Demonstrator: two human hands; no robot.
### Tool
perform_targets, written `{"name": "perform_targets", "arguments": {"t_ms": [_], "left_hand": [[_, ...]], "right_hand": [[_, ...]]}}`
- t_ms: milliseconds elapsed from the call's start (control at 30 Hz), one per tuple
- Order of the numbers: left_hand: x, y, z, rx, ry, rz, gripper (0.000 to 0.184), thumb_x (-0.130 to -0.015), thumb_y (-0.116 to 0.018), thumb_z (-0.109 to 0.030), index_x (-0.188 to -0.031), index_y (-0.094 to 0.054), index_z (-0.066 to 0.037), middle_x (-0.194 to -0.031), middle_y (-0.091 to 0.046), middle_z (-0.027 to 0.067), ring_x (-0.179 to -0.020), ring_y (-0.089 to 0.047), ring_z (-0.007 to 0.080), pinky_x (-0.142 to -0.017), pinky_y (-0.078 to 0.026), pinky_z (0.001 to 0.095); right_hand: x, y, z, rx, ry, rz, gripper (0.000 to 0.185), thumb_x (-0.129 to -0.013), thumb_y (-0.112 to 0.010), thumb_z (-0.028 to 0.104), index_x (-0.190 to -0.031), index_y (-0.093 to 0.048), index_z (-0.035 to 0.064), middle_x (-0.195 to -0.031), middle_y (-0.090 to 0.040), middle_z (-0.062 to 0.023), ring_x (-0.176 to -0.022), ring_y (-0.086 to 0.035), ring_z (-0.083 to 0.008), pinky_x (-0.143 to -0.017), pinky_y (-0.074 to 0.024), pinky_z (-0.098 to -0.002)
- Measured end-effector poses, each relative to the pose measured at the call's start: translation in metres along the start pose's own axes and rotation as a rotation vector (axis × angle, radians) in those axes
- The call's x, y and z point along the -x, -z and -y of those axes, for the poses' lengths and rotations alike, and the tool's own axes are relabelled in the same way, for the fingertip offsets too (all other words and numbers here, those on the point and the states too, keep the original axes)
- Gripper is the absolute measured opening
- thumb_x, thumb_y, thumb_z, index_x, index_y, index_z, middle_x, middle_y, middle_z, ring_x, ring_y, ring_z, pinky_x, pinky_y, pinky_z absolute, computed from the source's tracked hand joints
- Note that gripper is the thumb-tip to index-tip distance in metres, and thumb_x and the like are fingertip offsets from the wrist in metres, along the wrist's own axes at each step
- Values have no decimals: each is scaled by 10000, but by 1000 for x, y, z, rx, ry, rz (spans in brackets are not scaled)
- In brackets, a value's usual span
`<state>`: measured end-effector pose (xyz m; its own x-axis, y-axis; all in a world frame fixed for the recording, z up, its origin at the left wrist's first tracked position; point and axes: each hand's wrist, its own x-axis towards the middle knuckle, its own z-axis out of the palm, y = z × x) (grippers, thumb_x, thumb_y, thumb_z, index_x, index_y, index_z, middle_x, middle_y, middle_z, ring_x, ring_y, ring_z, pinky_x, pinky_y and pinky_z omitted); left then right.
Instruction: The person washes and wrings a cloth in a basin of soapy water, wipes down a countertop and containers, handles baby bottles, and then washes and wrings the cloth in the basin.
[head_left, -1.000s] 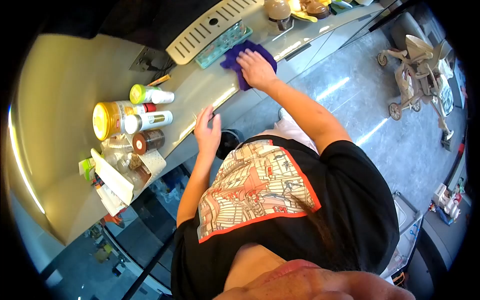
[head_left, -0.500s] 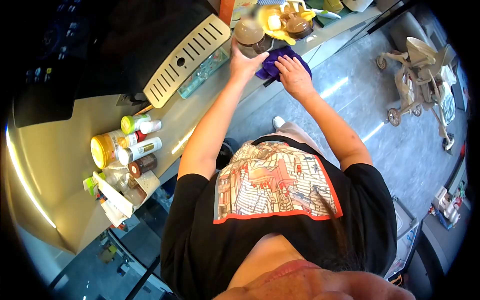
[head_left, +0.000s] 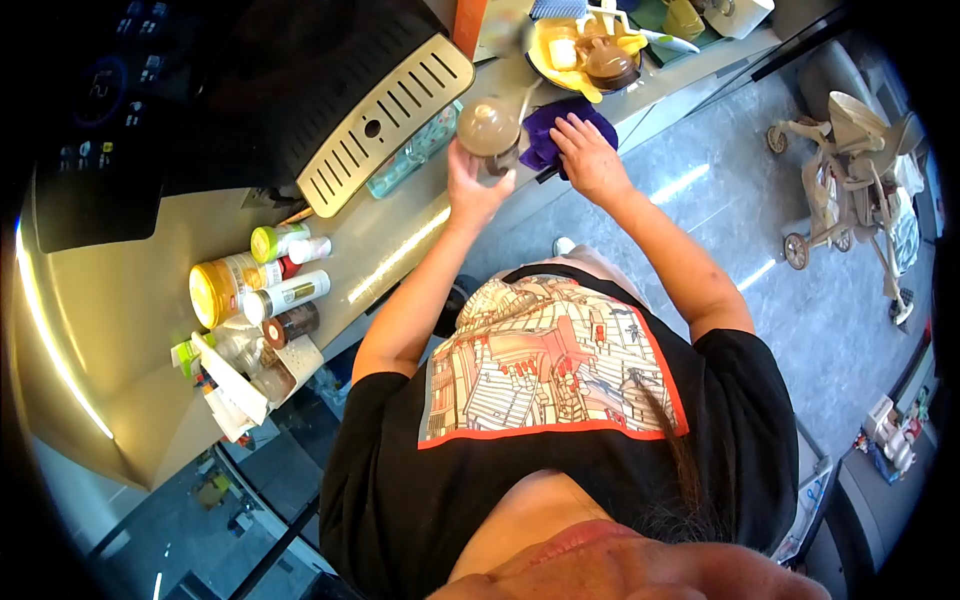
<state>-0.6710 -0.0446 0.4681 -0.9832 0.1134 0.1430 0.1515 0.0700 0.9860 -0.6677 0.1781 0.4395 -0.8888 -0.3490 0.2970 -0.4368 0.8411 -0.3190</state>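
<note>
My left hand [head_left: 475, 195] is wrapped round a baby bottle [head_left: 490, 128] with a brown domed cap, above the front of the counter. Part of the bottle's body is hidden by my fingers and blurred. To its right, my right hand [head_left: 592, 162] lies with fingers stretched out on a crumpled purple cloth [head_left: 570, 115] at the counter's edge. Behind the cloth stands a bowl [head_left: 540, 60] with yellow pieces and another brown dome-shaped part [head_left: 608, 62] in it.
A machine with a slotted drip tray [head_left: 385, 125] stands at the left, with a teal box [head_left: 420, 148] beside it. Several jars and bottles, such as a yellow-lidded jar [head_left: 210, 295], line the counter [head_left: 370, 250]. A stroller [head_left: 850, 170] is on the floor at right.
My left hand has brought the baby bottle nearer to me and slightly left, away from the bowl. My right hand stays on the cloth. The whole view has shifted a little.
</note>
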Motion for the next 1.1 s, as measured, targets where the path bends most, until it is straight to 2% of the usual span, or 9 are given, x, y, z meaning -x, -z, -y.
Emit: {"name": "perform_targets", "arguments": {"t_ms": [367, 567, 667, 800, 833, 900, 967, 1033, 1100], "left_hand": [[94, 86, -14, -77, 113, -177, 989, -693, -681, 54, -1477, -90, -67, -1380, -374, 134, -1275, -443, 258, -1051, -390, 363], [129, 136, -7, 20, 176, -297, 907, -726, -649, 56, -1473, -154, -83, -1384, -363, 98, -1269, -421, 222, -1028, -385, 353], [142, 140, -22, 108, 134, -352, 857, -744, -624, 39, -1465, -180, -89, -1350, -405, 89, -1260, -435, 213, -1023, -389, 344], [158, 139, -33, 291, 96, -418, 796, -776, -629, -42, -1452, -214, -107, -1363, -441, 108, -1269, -447, 248, -1047, -380, 413], [162, 142, -34, 330, 85, -426, 779, -786, -634, -72, -1448, -225, -116, -1373, -447, 115, -1276, -447, 261, -1060, -376, 449], [164, 142, -48, 402, 83, -399, 776, -788, -630, -70, -1448, -226, -122, -1371, -448, 115, -1278, -445, 266, -1077, -358, 486], [166, 140, -62, 443, 75, -375, 773, -790, -628, -72, -1447, -226, -125, -1373, -445, 113, -1277, -446, 270, -1084, -351, 504], [161, 137, -70, 451, 43, -344, 769, -792, -630, -78, -1445, -227, -123, -1379, -439, 110, -1274, -449, 273, -1080, -355, 501], [155, 131, -79, 426, 8, -324, 787, -781, -648, -85, -1444, -224, -111, -1385, -430, 113, -1280, -444, 273, -1082, -356, 485]], "right_hand": [[-77, -44, 18, 72, 24, -41, 410, -899, -506, 194, -1271, -536, 24, -1353, -500, -144, -1296, -424, -319, -1092, -334, -433], [-127, -70, 22, 232, 23, -55, 452, -918, -489, 274, -1303, -512, 39, -1370, -484, -133, -1289, -424, -316, -1091, -328, -437], [-144, -56, 27, 168, 59, -9, 388, -887, -531, 220, -1234, -540, 48, -1283, -526, -125, -1241, -449, -300, -1046, -362, -447], [-120, -29, 46, 154, 105, -437, 332, -807, -695, 275, -1109, -650, 145, -1214, -597, -56, -1180, -526, -270, -1021, -382, -448], [-110, -29, 48, 116, 135, -490, 270, -853, -628, 234, -1094, -665, 118, -1209, -602, -78, -1163, -526, -293, -1027, -378, -423], [-83, -23, 73, -84, 130, -538, 207, -801, -712, 208, -995, -694, 136, -1149, -633, -44, -1124, -551, -254, -979, -415, -412], [-47, -29, 108, -534, -32, -180, 275, -856, -687, 214, -1117, -661, 132, -1211, -610, -70, -1093, -570, -252, -969, -428, -385], [-28, -35, 157, -1428, -325, 254, 460, -922, -625, 337, -1321, -524, 132, -1285, -565, -102, -1087, -576, -242, -938, -456, -372], [-24, -26, 181, -1913, -586, 732, 634, -947, -543, 471, -1448, -347, 135, -1311, -529, -119, -1095, -567, -227, -895, -485, -344]]}}
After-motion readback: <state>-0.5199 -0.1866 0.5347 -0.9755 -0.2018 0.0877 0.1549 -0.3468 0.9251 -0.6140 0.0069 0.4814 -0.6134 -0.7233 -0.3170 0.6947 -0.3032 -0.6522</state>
